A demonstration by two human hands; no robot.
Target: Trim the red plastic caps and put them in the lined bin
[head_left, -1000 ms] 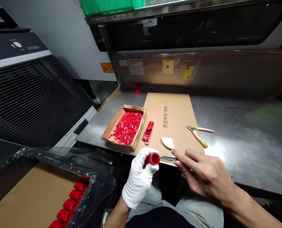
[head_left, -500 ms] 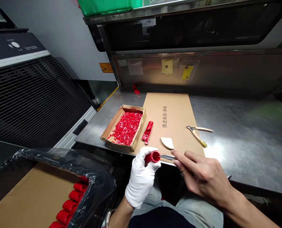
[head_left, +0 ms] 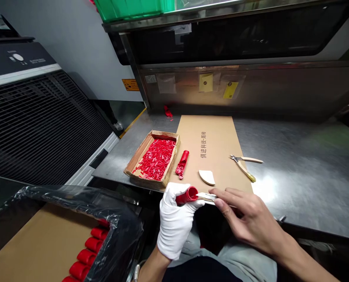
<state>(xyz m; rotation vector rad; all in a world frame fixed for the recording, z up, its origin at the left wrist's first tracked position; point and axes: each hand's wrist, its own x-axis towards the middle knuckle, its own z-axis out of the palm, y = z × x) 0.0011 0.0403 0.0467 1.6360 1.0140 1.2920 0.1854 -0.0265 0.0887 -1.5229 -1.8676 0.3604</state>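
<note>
My left hand (head_left: 176, 221), in a white glove, is wrapped round a red plastic tube (head_left: 187, 196) whose round open end faces right. My bare right hand (head_left: 247, 217) grips a utility knife (head_left: 212, 196); its shiny blade reaches the rim of the tube's opening. Whether the edge is cutting cannot be made out. Just beyond my hands, a second red plastic part (head_left: 182, 164) with a cut-open side lies on a cardboard sheet (head_left: 218, 137). Close to the knife on the same sheet is a white quarter-round piece (head_left: 206, 177).
A shallow cardboard box (head_left: 165, 182) of small red scraps stands left of the sheet. Nippers (head_left: 241, 162) lie at the sheet's right edge on the metal table (head_left: 294, 176). At lower left, a plastic-lined carton (head_left: 24, 243) holds several red parts (head_left: 86, 256). A red scrap (head_left: 168, 111) lies farther back.
The red tube has turned a little in my left hand and shows more of its side. The knife blade has tilted and now catches bright light. Both hands stay close together.
</note>
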